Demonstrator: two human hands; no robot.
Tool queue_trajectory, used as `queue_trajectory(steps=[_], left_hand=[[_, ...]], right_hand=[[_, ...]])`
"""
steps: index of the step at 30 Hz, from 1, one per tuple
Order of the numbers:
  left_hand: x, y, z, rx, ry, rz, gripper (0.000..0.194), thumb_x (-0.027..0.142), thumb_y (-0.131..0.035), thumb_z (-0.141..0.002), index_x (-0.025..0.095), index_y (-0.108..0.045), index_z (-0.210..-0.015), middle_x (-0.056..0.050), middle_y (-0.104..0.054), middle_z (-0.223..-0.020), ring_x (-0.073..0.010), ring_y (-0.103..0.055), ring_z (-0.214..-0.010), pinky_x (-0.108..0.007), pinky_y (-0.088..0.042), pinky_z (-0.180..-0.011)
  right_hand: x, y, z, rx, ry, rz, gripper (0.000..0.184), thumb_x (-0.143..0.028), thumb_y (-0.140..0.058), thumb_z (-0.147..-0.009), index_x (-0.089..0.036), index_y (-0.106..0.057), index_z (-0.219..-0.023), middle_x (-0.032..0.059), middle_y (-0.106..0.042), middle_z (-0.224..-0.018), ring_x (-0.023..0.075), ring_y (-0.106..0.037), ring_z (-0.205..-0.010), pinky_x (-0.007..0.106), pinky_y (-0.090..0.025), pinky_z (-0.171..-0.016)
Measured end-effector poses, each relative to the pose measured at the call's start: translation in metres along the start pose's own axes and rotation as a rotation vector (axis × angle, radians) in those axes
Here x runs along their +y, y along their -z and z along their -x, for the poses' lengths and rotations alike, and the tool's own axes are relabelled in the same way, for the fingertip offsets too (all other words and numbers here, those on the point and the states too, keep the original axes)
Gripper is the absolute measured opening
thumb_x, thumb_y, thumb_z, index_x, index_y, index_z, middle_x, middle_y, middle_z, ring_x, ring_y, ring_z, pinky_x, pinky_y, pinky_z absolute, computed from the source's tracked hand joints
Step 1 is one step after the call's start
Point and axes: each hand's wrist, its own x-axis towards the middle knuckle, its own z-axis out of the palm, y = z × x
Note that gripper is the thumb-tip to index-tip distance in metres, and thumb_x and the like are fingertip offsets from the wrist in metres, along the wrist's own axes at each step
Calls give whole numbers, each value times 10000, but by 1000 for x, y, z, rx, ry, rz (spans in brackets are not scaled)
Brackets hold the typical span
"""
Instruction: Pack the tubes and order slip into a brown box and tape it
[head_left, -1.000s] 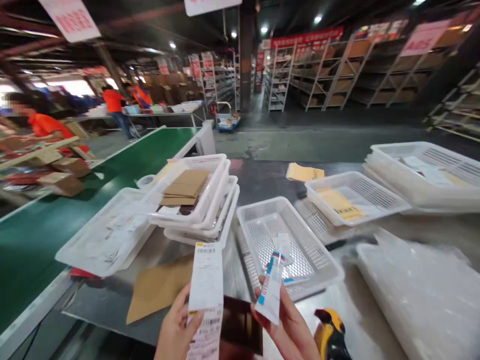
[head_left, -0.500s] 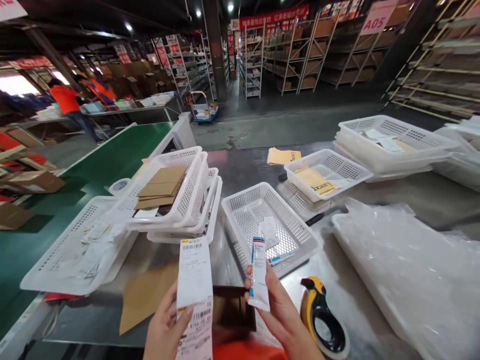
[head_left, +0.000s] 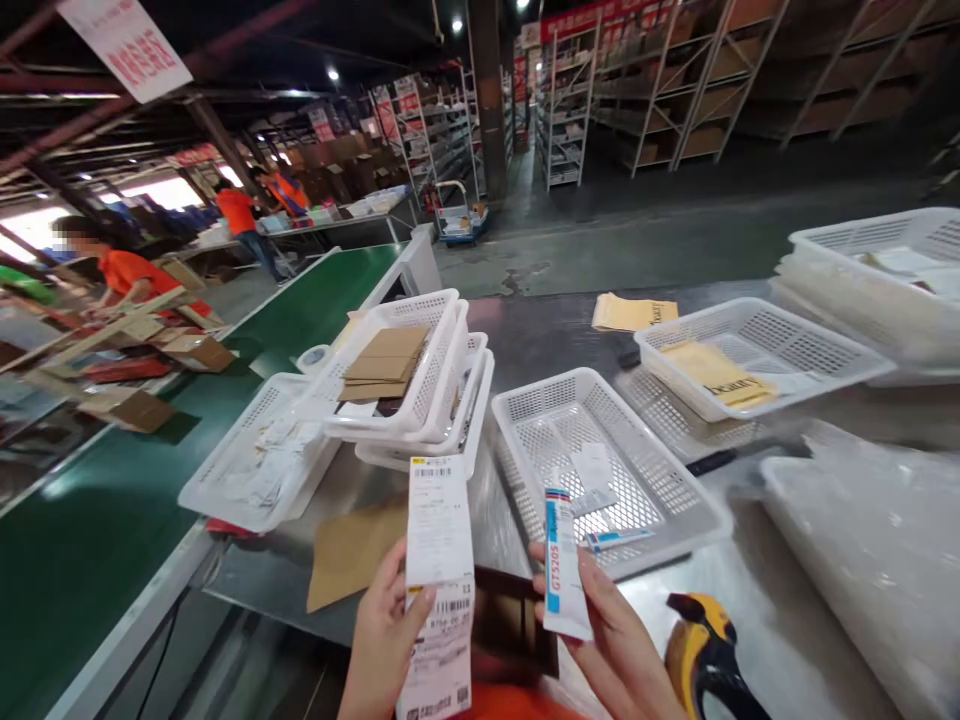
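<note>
At the bottom of the frame, left of the middle, is the left hand. Its thumb and fingers are almost closed, pinching the slip by its left side. The slip stands up long and thin in the lower middle. It looks very light and floppy and could rip or crease, so a soft pinch partway down seems best.

Next, right of the middle and low in the frame, is the tube, in front of the basket. It looks light, smooth and a bit slippery, and would likely squish if pressed hard. The right hand is curled partly closed, holding it with fingers on the left and thumb on the right. A gentle hold round the middle looks safest.

Farther right sits the tape cutter.
</note>
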Motion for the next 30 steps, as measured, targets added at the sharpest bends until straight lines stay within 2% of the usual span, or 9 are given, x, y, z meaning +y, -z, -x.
queue_trajectory(steps=[6, 13, 20, 26, 30], left_hand=[[5, 3, 0, -78, -40, 31, 648, 369, -801, -693, 176, -546, -1256, -125, -761, -1053, -318, -711, -980, -382, -595, -815], [-3, 7, 0, -102, -54, 63, 641, 367, -772, -733, 163, -528, -1289, -125, -762, -1045, -298, -707, -991, -365, -577, -829], [4, 10, 1, -130, -50, 31, 617, 384, -753, -748, 149, -543, -1278, -133, -757, -1054, -303, -713, -957, -357, -572, -797], [3, 13, 0, -100, -32, 53, 655, 380, -762, -731, 149, -525, -1296, -128, -765, -1022, -303, -717, -932, -358, -575, -778], [1, 10, 0, -78, -44, 57, 622, 384, -752, -731, 145, -542, -1265, -123, -773, -970, -313, -720, -928, -359, -583, -746]], right_hand=[[4, 14, -2, 40, -64, 30, 531, -322, -907, -570, -212, -685, -1040, 101, -751, -1061, 237, -715, -766, 368, -602, -670], [4, 22, -4, 90, -59, 71, 479, -319, -876, -625, -234, -682, -1054, 66, -753, -1053, 226, -716, -823, 344, -600, -720], [1, 24, -14, 118, -134, 41, 486, -396, -910, -486, -198, -716, -886, 57, -760, -874, 211, -679, -708, 337, -599, -652], [8, 35, -22, 196, -29, 225, 481, -406, -903, -500, -263, -678, -900, -26, -722, -770, 158, -638, -628, 254, -535, -555], [10, 47, -28, 226, 50, 417, 534, -448, -888, -523, -273, -664, -975, -23, -725, -787, 157, -636, -665, 244, -526, -608]])
